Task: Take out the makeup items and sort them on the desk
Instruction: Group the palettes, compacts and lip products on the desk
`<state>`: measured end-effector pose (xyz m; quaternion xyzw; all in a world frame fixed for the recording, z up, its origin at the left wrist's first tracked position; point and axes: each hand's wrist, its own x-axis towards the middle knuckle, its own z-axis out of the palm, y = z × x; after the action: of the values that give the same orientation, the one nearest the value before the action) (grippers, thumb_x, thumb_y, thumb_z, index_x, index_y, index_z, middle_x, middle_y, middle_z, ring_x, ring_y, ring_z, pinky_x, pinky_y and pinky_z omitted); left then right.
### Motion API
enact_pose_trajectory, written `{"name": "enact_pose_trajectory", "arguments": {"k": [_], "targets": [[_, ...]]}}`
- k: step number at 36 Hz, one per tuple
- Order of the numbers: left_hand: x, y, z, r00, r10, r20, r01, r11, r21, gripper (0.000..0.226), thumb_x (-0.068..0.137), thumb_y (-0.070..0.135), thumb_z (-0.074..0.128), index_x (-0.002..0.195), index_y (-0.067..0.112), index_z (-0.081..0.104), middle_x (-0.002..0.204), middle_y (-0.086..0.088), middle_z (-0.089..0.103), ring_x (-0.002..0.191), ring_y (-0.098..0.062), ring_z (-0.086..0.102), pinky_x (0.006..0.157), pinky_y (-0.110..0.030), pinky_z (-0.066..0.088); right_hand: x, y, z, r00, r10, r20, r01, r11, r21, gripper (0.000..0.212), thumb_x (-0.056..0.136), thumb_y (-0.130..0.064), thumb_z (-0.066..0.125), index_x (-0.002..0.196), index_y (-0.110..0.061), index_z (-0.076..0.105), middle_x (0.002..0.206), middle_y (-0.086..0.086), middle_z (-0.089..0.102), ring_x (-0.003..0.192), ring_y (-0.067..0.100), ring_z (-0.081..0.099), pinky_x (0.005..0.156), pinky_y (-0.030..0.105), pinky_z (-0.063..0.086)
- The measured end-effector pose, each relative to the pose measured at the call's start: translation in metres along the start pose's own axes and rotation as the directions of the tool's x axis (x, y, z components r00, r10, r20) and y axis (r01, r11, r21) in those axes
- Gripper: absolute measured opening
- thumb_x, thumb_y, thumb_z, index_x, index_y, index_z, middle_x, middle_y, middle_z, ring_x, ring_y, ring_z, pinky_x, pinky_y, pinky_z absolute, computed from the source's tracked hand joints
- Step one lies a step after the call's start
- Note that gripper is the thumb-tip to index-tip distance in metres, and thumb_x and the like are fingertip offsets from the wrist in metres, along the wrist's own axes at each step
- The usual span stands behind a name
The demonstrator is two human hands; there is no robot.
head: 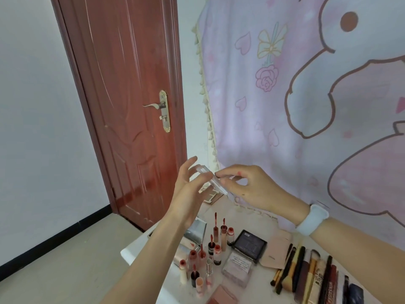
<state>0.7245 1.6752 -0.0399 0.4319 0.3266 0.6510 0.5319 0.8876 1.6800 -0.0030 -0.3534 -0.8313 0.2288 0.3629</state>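
**Clear compact held above the desk**

A clear compact (210,179) is held in the air above the white desk (140,249). It is pinched by the right hand (252,187) at one edge, while the left hand (188,189) is spread beside it, fingers straight and relaxed. Below, lip tubes (210,251), a black palette (249,243) and brushes (291,268) are grouped on the desk.

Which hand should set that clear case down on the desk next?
Right hand, probably: it pinches the clear case, while the left hand is open beside it, fingers spread.
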Motion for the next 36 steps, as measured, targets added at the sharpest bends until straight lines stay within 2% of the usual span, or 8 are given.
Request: {"name": "enact_pose_trajectory", "arguments": {"k": [4, 7, 12, 18, 21, 26, 30, 36], "targets": [[-0.004, 0.002, 0.009, 0.996, 0.094, 0.001, -0.094, 0.995, 0.023, 0.055, 0.068, 0.011, 0.069, 0.118, 0.023, 0.051, 0.108, 0.007, 0.062, 0.096, -0.016, 0.066, 0.100, -0.043, 0.046, 0.001, 0.002, 0.004, 0.999, -0.037, 0.015, 0.039, 0.989, -0.139, 0.020, 0.091, -0.018, 0.056, 0.105, -0.025, 0.070, 0.099, -0.007, 0.068, 0.090, 0.013, 0.061, 0.086, 0.035, 0.048], [-0.007, 0.001, 0.008, 0.991, 0.136, 0.018, -0.137, 0.987, 0.088, 0.053, 0.073, 0.004, 0.070, 0.118, 0.019, 0.049, 0.079, 0.020, 0.069, 0.085, -0.010, 0.067, 0.093, -0.037, 0.049, 0.002, 0.003, 0.001, 0.999, 0.006, 0.041, 0.000, 0.990, -0.140, 0.020, 0.092, -0.023, 0.055, 0.107, -0.023, 0.069, 0.100, -0.006, 0.069, 0.089, 0.007, 0.062, 0.085, 0.033, 0.048], [-0.003, 0.000, 0.010, 0.989, 0.146, -0.024, -0.137, 0.966, 0.219, 0.046, 0.078, 0.000, 0.071, 0.113, 0.022, 0.052, 0.085, 0.025, 0.067, 0.093, -0.012, 0.061, 0.079, -0.025, 0.051, 0.001, 0.007, -0.001, 0.997, 0.007, 0.074, 0.007, 0.981, -0.195, 0.023, 0.091, -0.027, 0.051, 0.104, -0.017, 0.069, 0.094, -0.005, 0.070, 0.085, 0.016, 0.065, 0.084, 0.038, 0.051], [0.008, 0.000, 0.020, 0.995, 0.099, -0.018, -0.094, 0.976, 0.196, 0.043, 0.080, 0.000, 0.069, 0.114, 0.020, 0.052, 0.092, 0.018, 0.067, 0.078, -0.006, 0.065, 0.091, -0.036, 0.050, 0.012, 0.022, -0.005, 0.999, 0.029, -0.015, -0.031, 0.970, -0.240, 0.016, 0.090, -0.019, 0.053, 0.095, -0.010, 0.066, 0.089, -0.004, 0.070, 0.081, 0.016, 0.066, 0.081, 0.037, 0.053], [0.019, -0.002, 0.020, 1.000, 0.003, 0.010, -0.004, 0.991, 0.133, 0.047, 0.085, 0.005, 0.065, 0.124, 0.027, 0.050, 0.120, 0.003, 0.055, 0.085, -0.007, 0.066, 0.093, -0.039, 0.052, 0.024, 0.036, -0.014, 0.992, 0.097, -0.081, -0.113, 0.965, -0.236, 0.012, 0.092, -0.019, 0.052, 0.094, -0.016, 0.063, 0.091, -0.004, 0.069, 0.083, 0.013, 0.064, 0.082, 0.029, 0.052], [0.043, -0.011, 0.013, 0.942, -0.303, 0.142, 0.318, 0.942, -0.106, 0.047, 0.092, 0.001, 0.053, 0.135, 0.013, 0.041, 0.106, -0.011, 0.060, 0.096, -0.030, 0.061, 0.086, -0.041, 0.054, 0.038, 0.063, -0.024, 0.960, 0.246, -0.132, -0.270, 0.940, -0.207, 0.015, 0.088, -0.010, 0.052, 0.098, -0.009, 0.063, 0.085, -0.001, 0.063, 0.087, 0.024, 0.064, 0.081, 0.033, 0.051], [0.069, -0.027, 0.001, 0.858, -0.510, 0.054, 0.504, 0.858, 0.096, 0.034, 0.096, 0.000, 0.043, 0.130, -0.004, 0.044, 0.113, -0.018, 0.056, 0.085, -0.027, 0.064, 0.066, -0.037, 0.060, 0.044, 0.086, -0.022, 0.941, 0.289, -0.178, -0.334, 0.880, -0.338, 0.019, 0.087, -0.007, 0.049, 0.096, -0.002, 0.065, 0.093, 0.006, 0.067, 0.091, 0.025, 0.061, 0.081, 0.032, 0.049], [0.098, -0.048, -0.018, 0.775, -0.633, 0.005, 0.571, 0.703, 0.424, 0.016, 0.094, 0.006, 0.049, 0.105, -0.002, 0.059, 0.092, -0.014, 0.063, 0.081, -0.025, 0.064, 0.080, -0.036, 0.056, 0.049, 0.126, -0.004, 0.919, 0.373, -0.129, -0.390, 0.814, -0.431, 0.017, 0.082, 0.002, 0.045, 0.072, 0.001, 0.058, 0.080, 0.016, 0.064, 0.081, 0.035, 0.063, 0.069, 0.040, 0.052]]}}
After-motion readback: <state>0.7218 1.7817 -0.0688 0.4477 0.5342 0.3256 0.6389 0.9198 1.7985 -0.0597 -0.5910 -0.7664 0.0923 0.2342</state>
